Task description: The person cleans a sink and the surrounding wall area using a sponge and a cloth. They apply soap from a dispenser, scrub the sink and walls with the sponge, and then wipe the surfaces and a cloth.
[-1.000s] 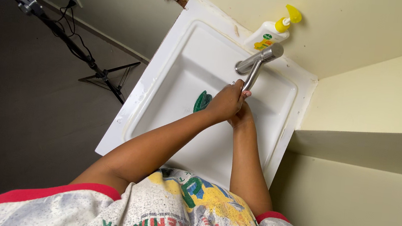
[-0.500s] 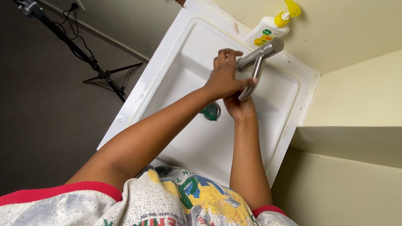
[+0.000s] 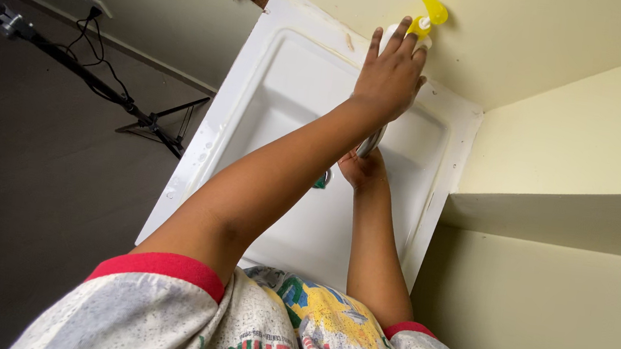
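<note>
While my left hand (image 3: 392, 74) spreads open-fingered over the soap bottle (image 3: 421, 26) at twelve o'clock on the sink (image 3: 282, 79) rim, my right hand (image 3: 361, 170) waits cupped beneath the faucet (image 3: 370, 141), farther from the upright bottle.

One package only: a soap bottle (image 3: 421, 26) at the sink's (image 3: 261, 61) back rim, against the cream wall. White body, yellow pump top w/ a curved spout; mostly hidden behind the left hand (image 3: 390, 75), so label can't be seen. No signs or screens.
</note>
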